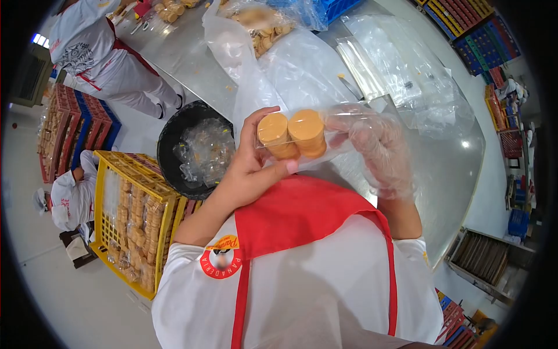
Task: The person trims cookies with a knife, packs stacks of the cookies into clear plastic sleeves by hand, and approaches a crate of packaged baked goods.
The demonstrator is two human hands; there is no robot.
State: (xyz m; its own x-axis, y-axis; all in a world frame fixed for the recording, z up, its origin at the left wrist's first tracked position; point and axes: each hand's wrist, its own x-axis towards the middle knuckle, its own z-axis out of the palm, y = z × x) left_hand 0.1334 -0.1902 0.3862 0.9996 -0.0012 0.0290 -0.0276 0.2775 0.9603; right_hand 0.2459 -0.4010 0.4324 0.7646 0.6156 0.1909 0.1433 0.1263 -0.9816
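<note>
A clear plastic bag (336,143) holds two side-by-side stacks of round golden cookies (307,134), raised in front of my chest. My bare left hand (251,166) is wrapped around the cookie end, thumb below and fingers behind. My right hand (381,148), in a loose clear plastic glove, is closed at the other end of the bag; its fingertips show partly through the film. Beyond them on the metal table (442,174), a large clear sack (238,55) contains a heap of loose cookies (264,36). Flat clear bags (401,70) lie in a pile to the right.
A black tub (168,157) with crumpled clear plastic stands left of the table. Nearer is a yellow crate (104,203) of packed cookies. One co-worker (99,52) stands at upper left, another person (72,195) lower left. A blue crate (340,7) sits at the table's far side.
</note>
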